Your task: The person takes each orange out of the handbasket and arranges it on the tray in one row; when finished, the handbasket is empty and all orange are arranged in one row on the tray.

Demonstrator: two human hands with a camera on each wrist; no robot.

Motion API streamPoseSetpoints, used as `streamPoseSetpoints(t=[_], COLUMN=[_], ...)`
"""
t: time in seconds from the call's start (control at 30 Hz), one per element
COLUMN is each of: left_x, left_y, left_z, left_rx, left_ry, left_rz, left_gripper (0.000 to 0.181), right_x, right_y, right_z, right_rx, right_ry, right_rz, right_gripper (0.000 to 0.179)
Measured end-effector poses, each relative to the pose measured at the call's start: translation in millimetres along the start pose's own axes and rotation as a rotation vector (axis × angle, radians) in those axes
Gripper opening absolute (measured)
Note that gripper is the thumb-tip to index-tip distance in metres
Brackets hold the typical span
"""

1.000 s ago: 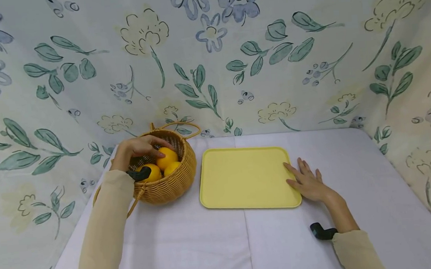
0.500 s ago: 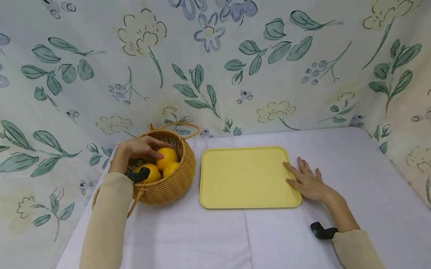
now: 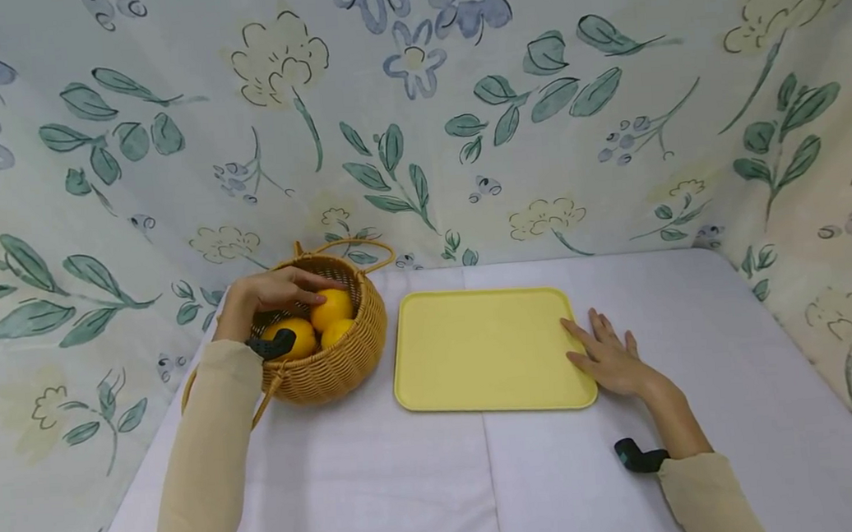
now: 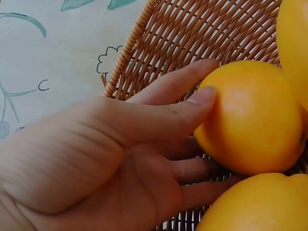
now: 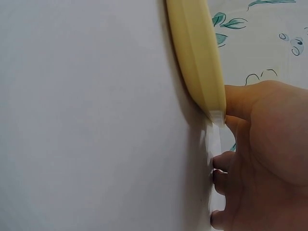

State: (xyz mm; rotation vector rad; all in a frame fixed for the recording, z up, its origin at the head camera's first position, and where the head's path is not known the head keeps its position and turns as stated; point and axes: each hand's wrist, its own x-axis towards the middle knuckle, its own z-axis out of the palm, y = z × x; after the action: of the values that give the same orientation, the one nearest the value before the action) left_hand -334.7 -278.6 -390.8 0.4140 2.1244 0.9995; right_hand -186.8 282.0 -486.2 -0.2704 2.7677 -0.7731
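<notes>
A round wicker basket (image 3: 326, 378) at the left holds several oranges. Reaching over its rim, my left hand (image 3: 272, 291) pinches the upper orange (image 3: 334, 309) between thumb and fingers. The left wrist view shows the thumb on the near side of this orange (image 4: 252, 120), with some fingers hidden behind it. Other oranges (image 3: 337, 332) lie against it in the basket. To the right is a flat yellow tray (image 3: 487, 352). My right hand (image 3: 618, 365) rests on its right edge, fingers spread; the right wrist view has the thumb against the tray's rim (image 5: 197, 53).
White cloth (image 3: 382, 483) covers the table, with a seam running towards me. Behind and at both sides hangs a floral curtain (image 3: 422, 208). The basket's looped handle (image 3: 365, 241) sticks out towards the tray.
Almost nothing moves. The orange under my left hand shifts very slightly up and to the right. My right hand stays on the tray's edge.
</notes>
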Motion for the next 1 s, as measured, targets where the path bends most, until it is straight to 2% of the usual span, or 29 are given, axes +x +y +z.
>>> streamPoseSetpoints(t=[0.27,0.57,0.87,1.0], left_x=[1.3,3.4,4.9,5.3], left_y=[2.0,4.4,4.6,5.9], left_z=[2.1,3.6,6.0,7.2], left_rx=[0.010,-0.031,0.027,0.082], left_ry=[0.039,0.028,0.081,0.126], left_rz=[0.012,-0.010,-0.019,-0.024], left_gripper=[0.055,0.054,0.054,0.058], right_x=[0.5,-0.2,-0.2,-0.6], right_y=[2.6,1.0,0.8,0.2], right_z=[1.2,-0.7,-1.1,-1.3], right_rx=[-0.006,0.005,0.009,0.011], right_ry=[0.002,-0.002,-0.004,-0.005], right_rz=[0.010,0.008,0.015,0.015], right_gripper=[0.069,0.069,0.069,0.069])
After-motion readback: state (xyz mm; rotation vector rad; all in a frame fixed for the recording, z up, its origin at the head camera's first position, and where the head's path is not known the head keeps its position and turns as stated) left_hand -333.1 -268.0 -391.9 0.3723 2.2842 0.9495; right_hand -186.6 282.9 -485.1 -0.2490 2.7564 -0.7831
